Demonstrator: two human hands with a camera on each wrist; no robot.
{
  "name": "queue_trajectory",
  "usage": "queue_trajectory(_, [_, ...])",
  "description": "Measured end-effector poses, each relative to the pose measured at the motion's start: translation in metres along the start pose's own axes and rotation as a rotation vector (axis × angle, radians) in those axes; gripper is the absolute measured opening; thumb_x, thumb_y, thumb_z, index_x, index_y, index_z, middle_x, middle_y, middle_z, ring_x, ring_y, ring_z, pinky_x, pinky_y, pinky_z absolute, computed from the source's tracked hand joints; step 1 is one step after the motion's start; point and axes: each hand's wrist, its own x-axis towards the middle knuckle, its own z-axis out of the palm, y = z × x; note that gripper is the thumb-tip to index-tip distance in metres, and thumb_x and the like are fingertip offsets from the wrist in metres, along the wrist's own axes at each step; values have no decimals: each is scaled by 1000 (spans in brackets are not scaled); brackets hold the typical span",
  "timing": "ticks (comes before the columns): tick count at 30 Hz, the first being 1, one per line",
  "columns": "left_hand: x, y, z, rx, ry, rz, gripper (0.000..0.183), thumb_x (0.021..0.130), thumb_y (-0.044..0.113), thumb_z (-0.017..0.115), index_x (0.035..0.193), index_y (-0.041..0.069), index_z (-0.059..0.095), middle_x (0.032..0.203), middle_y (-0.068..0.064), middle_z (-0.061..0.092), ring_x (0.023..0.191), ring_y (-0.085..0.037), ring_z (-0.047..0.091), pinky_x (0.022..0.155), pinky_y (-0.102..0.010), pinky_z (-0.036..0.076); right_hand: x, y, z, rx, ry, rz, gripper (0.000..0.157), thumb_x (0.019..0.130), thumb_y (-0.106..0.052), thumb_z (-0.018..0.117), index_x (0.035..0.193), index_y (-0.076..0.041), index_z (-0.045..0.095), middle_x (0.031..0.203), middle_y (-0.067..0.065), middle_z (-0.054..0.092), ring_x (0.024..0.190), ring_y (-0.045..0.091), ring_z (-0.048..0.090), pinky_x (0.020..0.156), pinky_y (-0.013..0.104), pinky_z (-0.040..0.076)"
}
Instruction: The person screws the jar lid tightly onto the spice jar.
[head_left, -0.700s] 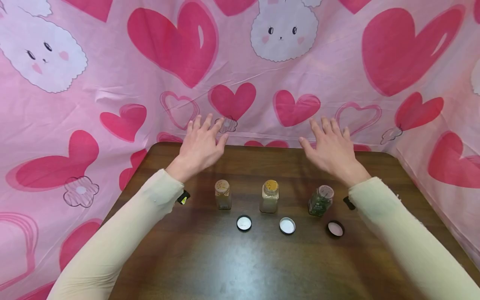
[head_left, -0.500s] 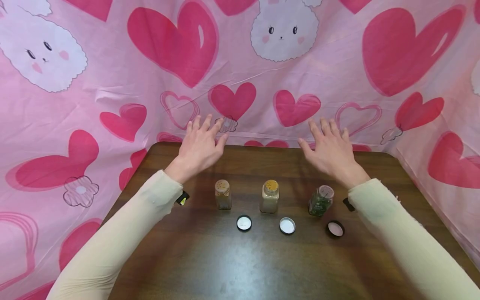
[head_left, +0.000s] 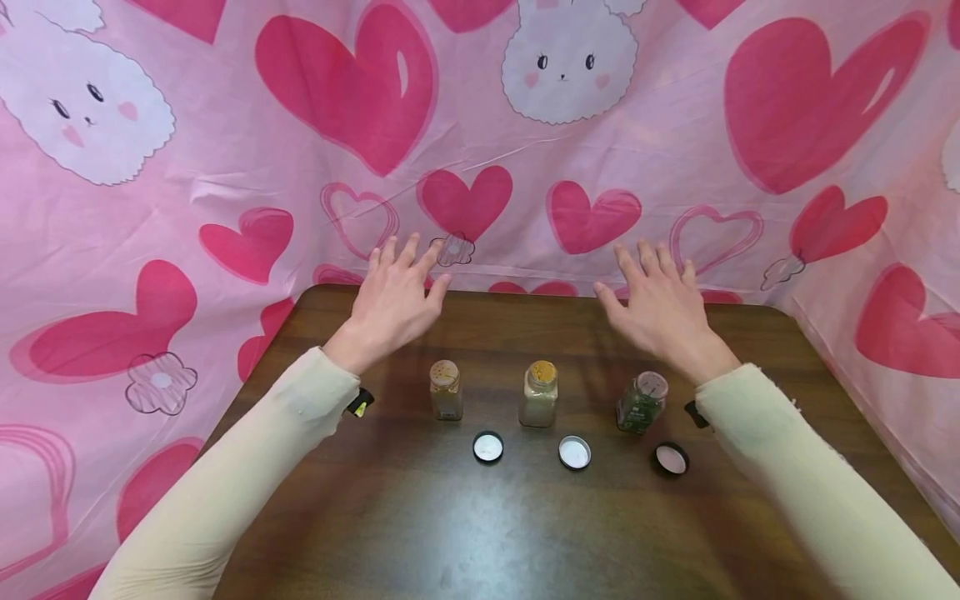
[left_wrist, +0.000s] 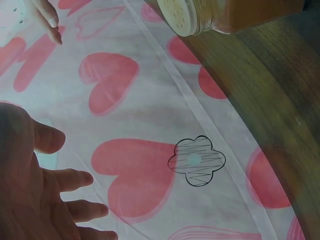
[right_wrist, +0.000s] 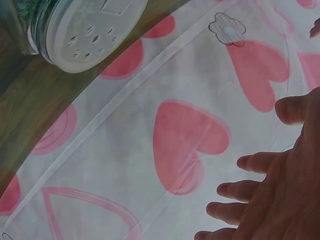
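My left hand (head_left: 396,300) hovers above the table's far left part with its fingers spread and nothing in them. On the other side, my right hand (head_left: 660,308) is held up in the same way, also holding nothing. Three glass spice jars stand in a row between and nearer than the hands: a brownish jar (head_left: 447,392) at left, a jar with a yellow shaker top (head_left: 538,396) in the middle, and a green-filled jar (head_left: 641,404) at right. Perforated shaker tops show on the left jar (left_wrist: 180,17) and the green jar (right_wrist: 92,40) in the wrist views.
Three dark-rimmed lids lie in front of the jars: a left lid (head_left: 488,447), a middle lid (head_left: 574,452) and a right lid (head_left: 671,458). The wooden table (head_left: 390,517) meets a pink heart-patterned cloth (head_left: 525,150) at its back and sides.
My left hand has shifted slightly left and toward me. My right hand has drifted a little left and down. The jars and lids stay where they were.
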Motion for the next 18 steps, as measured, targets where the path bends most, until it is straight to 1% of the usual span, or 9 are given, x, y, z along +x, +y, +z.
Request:
queue_trajectory(5, [-3,-1,0,2,9,2,64,108,47,46,163,16,41,168,-23,31,153,-52,21,124,-63,12,-2,-2,0,-4,-5,0,79,107,-58,42,164,-5,31,167,31,22,154,53,13,117,77,7])
queue_trajectory(11, [-5,-2,-1,-1,1,0,64,108,46,45,164,16,40,168,-23,30,154,-51,20,125,-61,9,-5,-6,1,-8,-6,-4,78,107,-57,43,165,-6,31,168,30,21,154,53,13,117,76,6])
queue_trajectory(18, [-10,-3,-1,-16,-1,-5,64,108,46,45,164,16,39,168,-22,29,155,-50,18,126,-60,7,-8,-9,2,-10,-4,-12,78,106,-56,45,165,-6,31,167,30,24,153,52,16,117,76,6])
